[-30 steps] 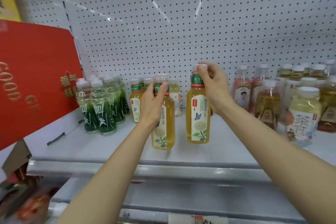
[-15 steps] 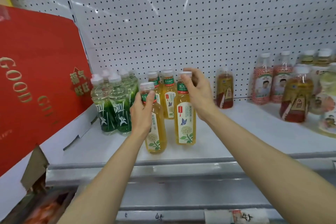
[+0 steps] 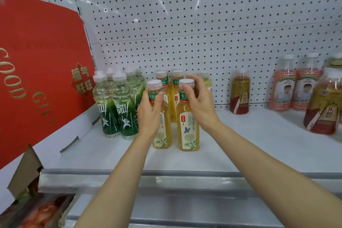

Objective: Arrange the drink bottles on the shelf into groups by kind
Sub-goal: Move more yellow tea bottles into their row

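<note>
Yellow tea bottles stand upright side by side near the shelf (image 3: 240, 146) front: the left hand (image 3: 148, 114) is clamped on the left bottle (image 3: 162, 131), hiding half its label, the right hand (image 3: 199, 103) on the right bottle (image 3: 188, 131). More yellow bottles (image 3: 177, 83) behind are mostly hidden; green bottles (image 3: 118, 109) stand left.

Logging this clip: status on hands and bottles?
Left hand and right hand each grip a yellow tea bottle. Both upright on shelf, beside matching bottles. Nothing obstructing.
</note>
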The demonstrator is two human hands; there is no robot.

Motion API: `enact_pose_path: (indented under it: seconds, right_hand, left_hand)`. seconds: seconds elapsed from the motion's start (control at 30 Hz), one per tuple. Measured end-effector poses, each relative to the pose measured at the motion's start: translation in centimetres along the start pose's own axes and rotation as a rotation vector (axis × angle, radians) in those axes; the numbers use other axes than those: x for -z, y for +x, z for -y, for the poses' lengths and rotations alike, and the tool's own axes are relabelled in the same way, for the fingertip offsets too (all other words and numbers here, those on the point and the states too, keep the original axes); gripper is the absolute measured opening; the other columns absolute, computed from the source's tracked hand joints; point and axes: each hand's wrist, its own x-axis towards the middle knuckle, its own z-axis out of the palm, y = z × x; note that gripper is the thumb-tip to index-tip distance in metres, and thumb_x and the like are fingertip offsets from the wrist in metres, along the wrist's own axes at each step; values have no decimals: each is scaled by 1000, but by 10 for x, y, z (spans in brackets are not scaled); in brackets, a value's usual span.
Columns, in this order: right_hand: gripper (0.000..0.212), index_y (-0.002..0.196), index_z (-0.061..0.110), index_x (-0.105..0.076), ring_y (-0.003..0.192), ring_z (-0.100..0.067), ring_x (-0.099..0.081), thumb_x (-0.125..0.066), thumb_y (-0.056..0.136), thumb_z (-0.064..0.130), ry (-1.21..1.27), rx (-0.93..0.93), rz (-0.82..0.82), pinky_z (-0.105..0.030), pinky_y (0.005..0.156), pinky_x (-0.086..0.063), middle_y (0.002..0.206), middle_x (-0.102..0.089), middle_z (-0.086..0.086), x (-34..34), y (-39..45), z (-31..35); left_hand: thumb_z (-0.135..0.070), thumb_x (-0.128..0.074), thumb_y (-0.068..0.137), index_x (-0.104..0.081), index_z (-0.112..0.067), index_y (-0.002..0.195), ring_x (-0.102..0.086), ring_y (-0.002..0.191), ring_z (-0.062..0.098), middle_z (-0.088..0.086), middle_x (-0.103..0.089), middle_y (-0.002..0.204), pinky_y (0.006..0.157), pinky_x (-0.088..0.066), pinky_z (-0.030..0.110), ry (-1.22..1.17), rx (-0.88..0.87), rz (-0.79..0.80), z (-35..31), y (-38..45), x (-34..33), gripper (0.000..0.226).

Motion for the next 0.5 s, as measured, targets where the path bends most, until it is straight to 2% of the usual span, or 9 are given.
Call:
enact_pose_path:
  seconds: [0.1, 0.2, 0.23, 0.3, 0.37, 0.43, 0.5]
  right_hand:
    - [44, 136, 22, -44, 109, -2, -60, -55, 96, 38, 49, -79, 59, -24, 88, -52, 122, -61, 8, 2, -15, -10]
    - [71, 137, 32, -38, 119, -6, -56, -64, 78, 62, 65, -279, 153, -32, 96, -49, 132, -55, 11, 12, -41, -29]
    - [70, 132, 35, -40, 117, -6, -57, -70, 74, 61, 39, -341, 205, -31, 93, -50, 128, -57, 12, 17, -48, -31]
    - [64, 122, 36, -45, 107, -5, -63, -81, 70, 43, -67, -431, 304, -23, 79, -53, 116, -63, 15, 25, -55, -31]
    - [63, 122, 30, -49, 97, -3, -65, -85, 69, 32, -157, -485, 308, -19, 67, -54, 109, -66, 15, 26, -52, -30]
    - [63, 122, 25, -52, 91, -2, -65, -85, 69, 30, -222, -490, 268, -17, 62, -52, 109, -67, 12, 20, -44, -33]
    - [60, 123, 20, -52, 91, -5, -64, -83, 72, 28, -261, -483, 220, -16, 63, -51, 111, -66, 7, 9, -36, -40]
  left_hand:
    - [-66, -59, 83, -30, -29, 149, -53, 127, 15, -7, -50, 142, 106, -46, 46, 48, 43, 72, 7, -15, 7, 81]
    - [-54, -77, 76, -15, -25, 154, -41, 136, 20, 1, -33, 152, 108, -43, 46, 244, 187, 76, 23, -37, 16, 104]
    - [-52, -78, 75, -17, -21, 153, -44, 132, 21, 3, -34, 149, 104, -47, 44, 313, 205, 104, 26, -41, 19, 104]
    - [-50, -77, 78, -33, -15, 143, -55, 113, 18, 4, -44, 136, 84, -53, 34, 406, 196, 190, 33, -39, 21, 86]
    - [-50, -75, 80, -45, -16, 127, -58, 96, 14, 1, -52, 119, 66, -47, 23, 464, 169, 254, 36, -29, 20, 66]
    - [-51, -75, 80, -46, -16, 121, -59, 90, 14, 0, -56, 110, 62, -47, 24, 499, 146, 271, 38, -19, 16, 61]
    - [-49, -76, 79, -41, -16, 122, -63, 90, 17, 0, -59, 108, 70, -55, 33, 469, 175, 269, 39, -13, 10, 64]
